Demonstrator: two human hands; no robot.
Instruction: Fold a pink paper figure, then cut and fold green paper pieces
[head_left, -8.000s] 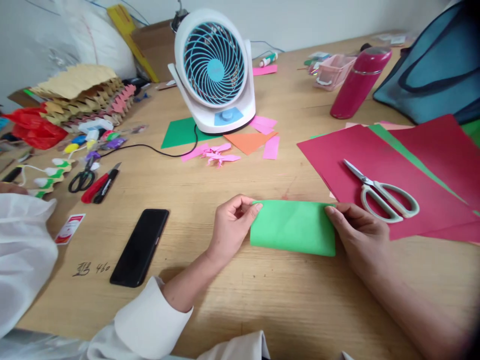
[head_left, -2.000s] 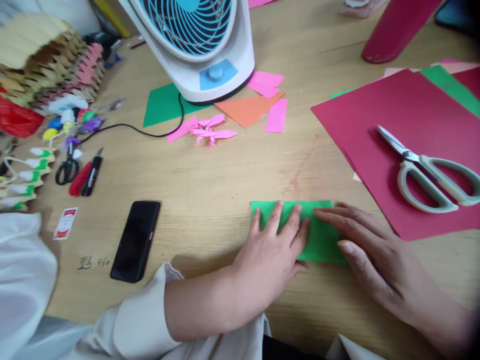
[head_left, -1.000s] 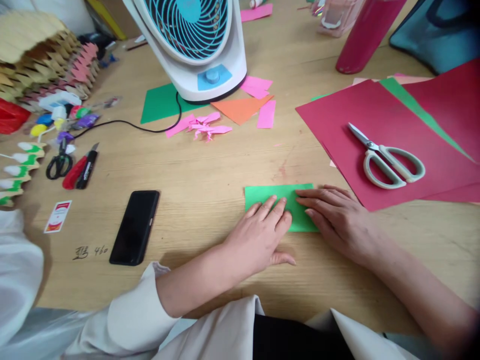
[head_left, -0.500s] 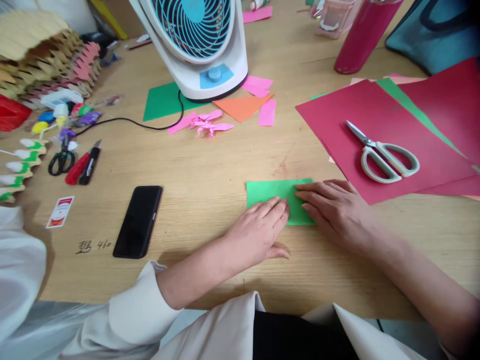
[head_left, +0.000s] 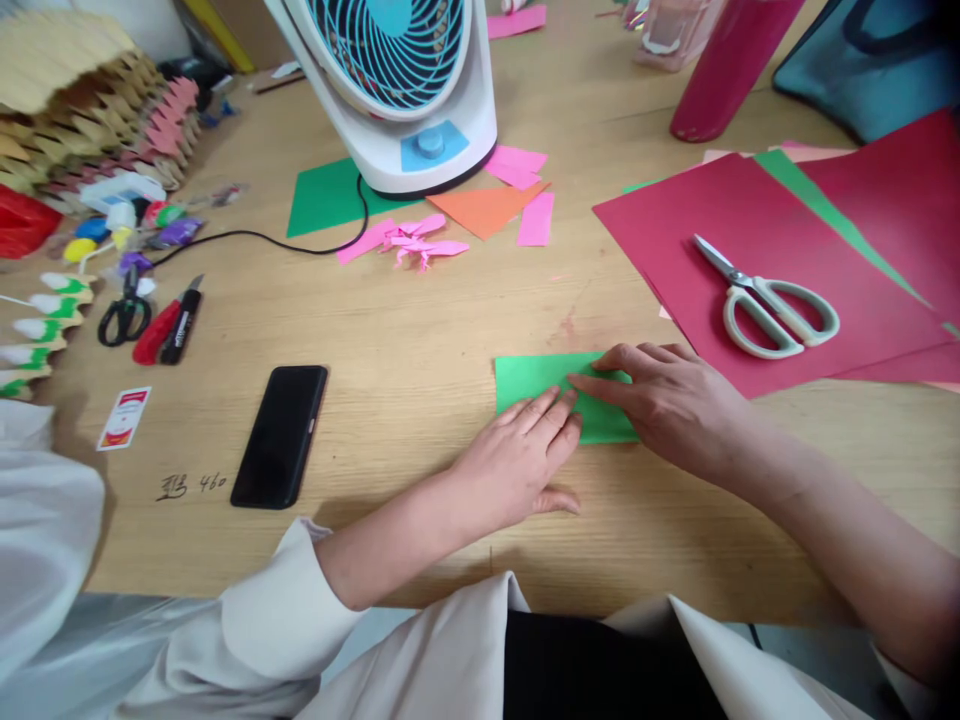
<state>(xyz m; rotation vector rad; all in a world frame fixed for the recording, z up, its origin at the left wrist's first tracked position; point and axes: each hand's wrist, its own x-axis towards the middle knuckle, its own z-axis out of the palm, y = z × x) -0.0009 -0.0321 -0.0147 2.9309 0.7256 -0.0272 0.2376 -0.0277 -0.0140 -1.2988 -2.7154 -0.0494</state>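
A green sheet of paper point(head_left: 529, 376), rectangular, lies flat on the wooden table in front of me. My left hand point(head_left: 525, 455) rests on its lower left part, fingers stretched out and thumb apart from them on the wood. Over the right part of the paper lies my right hand point(head_left: 667, 405); its index finger reaches out to the middle of the sheet, close to the left fingertips, and the other fingers are bent. The two hands hide parts of the paper's lower edge and right end.
Light-handled scissors point(head_left: 765, 305) lie on red paper sheets point(head_left: 675, 230) at right. A black phone point(head_left: 279, 437) is at left. Behind stand a white and blue fan point(head_left: 427, 145) and a pink bottle point(head_left: 727, 70); a folded pink paper figure point(head_left: 424, 245) lies near the fan.
My right hand has slid its index finger left to the paper's middle, and its other fingers have bent. My left hand stays in place on the paper.
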